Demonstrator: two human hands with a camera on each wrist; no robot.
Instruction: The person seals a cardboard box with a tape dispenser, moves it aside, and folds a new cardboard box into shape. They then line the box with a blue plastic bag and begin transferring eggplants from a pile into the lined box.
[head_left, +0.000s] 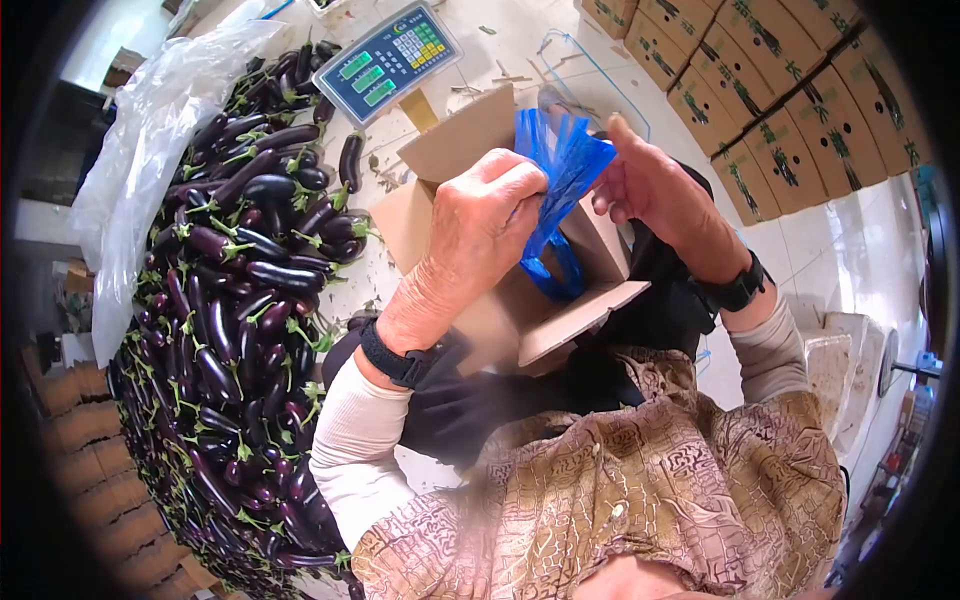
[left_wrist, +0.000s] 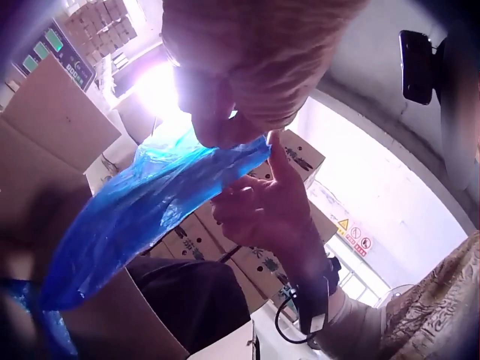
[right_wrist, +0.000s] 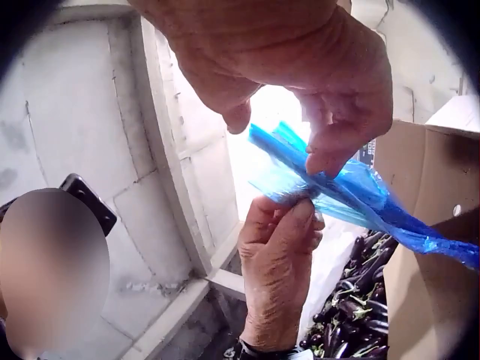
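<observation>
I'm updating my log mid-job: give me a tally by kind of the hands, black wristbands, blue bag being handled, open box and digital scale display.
Hands: 2 (left hand, right hand)
Black wristbands: 2
Blue bag: 1
Open box: 1
Digital scale display: 1
Total: 7

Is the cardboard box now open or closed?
Open: the cardboard box has flaps spread outward, and its inside shows.
</observation>
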